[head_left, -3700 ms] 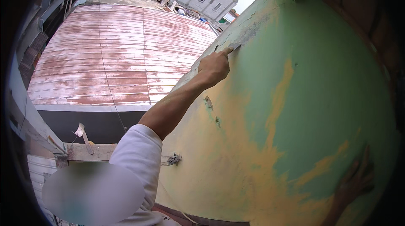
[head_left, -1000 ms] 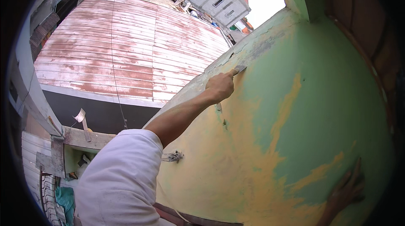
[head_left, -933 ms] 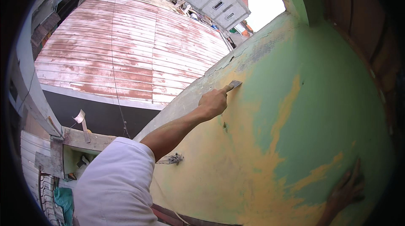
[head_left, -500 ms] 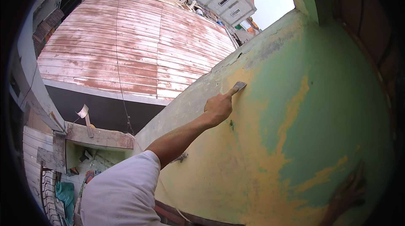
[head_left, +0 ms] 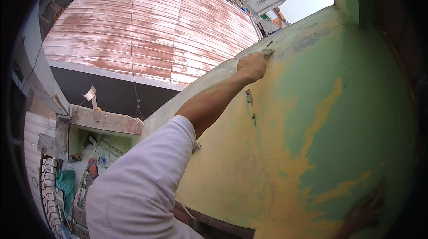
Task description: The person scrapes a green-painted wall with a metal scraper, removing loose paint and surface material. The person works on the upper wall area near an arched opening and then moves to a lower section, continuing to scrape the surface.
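My left hand [head_left: 253, 66] is closed around a small flat scraper [head_left: 268, 52], reaching up to the top part of the wall [head_left: 370, 100]. The scraper's metal blade lies at the wall's surface, just below its rough, cracked upper edge. Green paint covers the wall at the right, with yellow-orange patches and a paler worn area toward the left. Low on the right, my right hand [head_left: 366, 208] rests against the green paint in shadow, its fingers stretched out and nothing seen in it.
Chipped holes [head_left: 248, 97] mark the wall below my left arm. Beyond the wall's edge lies a rusty corrugated roof [head_left: 111, 29]. A thin cable [head_left: 132, 51] hangs in front of it. Down at lower left are a sandalled foot [head_left: 92, 166], a green cloth [head_left: 66, 186] and a metal railing [head_left: 48, 194].
My left hand has moved the scraper up along the wall, toward its top edge. A chipped hole that the hand covered now shows. My right hand stays nearly in place.
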{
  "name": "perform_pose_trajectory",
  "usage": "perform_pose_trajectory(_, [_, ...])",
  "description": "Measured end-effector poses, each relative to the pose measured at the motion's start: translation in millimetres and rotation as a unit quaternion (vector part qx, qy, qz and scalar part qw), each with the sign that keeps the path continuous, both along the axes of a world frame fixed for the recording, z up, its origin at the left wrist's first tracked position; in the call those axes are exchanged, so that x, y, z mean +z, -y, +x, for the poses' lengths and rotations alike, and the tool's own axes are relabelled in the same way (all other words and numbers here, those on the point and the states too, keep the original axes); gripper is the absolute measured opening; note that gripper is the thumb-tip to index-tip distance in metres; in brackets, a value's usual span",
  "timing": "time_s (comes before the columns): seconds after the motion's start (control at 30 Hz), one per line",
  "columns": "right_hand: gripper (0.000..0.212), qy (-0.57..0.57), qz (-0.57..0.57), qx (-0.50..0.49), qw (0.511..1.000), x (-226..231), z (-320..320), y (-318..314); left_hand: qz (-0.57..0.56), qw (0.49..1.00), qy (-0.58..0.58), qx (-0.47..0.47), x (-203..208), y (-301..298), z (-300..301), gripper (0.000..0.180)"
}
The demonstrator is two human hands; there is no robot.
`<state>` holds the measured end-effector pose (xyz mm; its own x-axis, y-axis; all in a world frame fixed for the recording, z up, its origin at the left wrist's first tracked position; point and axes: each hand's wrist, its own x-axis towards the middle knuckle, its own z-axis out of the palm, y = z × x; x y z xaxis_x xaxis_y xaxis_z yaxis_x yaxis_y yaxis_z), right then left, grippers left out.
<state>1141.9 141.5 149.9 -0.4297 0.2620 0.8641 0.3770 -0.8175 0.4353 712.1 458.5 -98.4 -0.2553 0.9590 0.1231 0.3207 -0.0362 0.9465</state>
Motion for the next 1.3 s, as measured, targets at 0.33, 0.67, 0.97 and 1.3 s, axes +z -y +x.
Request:
perform_pose_trajectory(0.33, [0.052,-0.033,0.008,-0.033,0.999,-5.6,1.3,3.4,0.006,1.0,0.007,0.007,-9.7,1.1,6.8,0.065])
perform_pose_trajectory(0.67, [0.053,-0.051,-0.038,0.008,0.998,-0.6,7.1,2.3,0.02,1.0,0.014,0.016,-13.6,-2.1,17.3,0.055])
perform_pose_trajectory(0.97, [0.052,-0.033,-0.008,-0.027,0.999,-2.2,5.1,2.4,0.028,0.999,-0.016,-0.02,-4.5,7.9,-5.1,0.067])
perform_pose_trajectory(1.3, [0.052,-0.059,-0.085,0.09,0.991,-5.4,-9.8,4.3,0.019,0.999,0.007,0.03,9.0,-7.3,6.2,0.067])
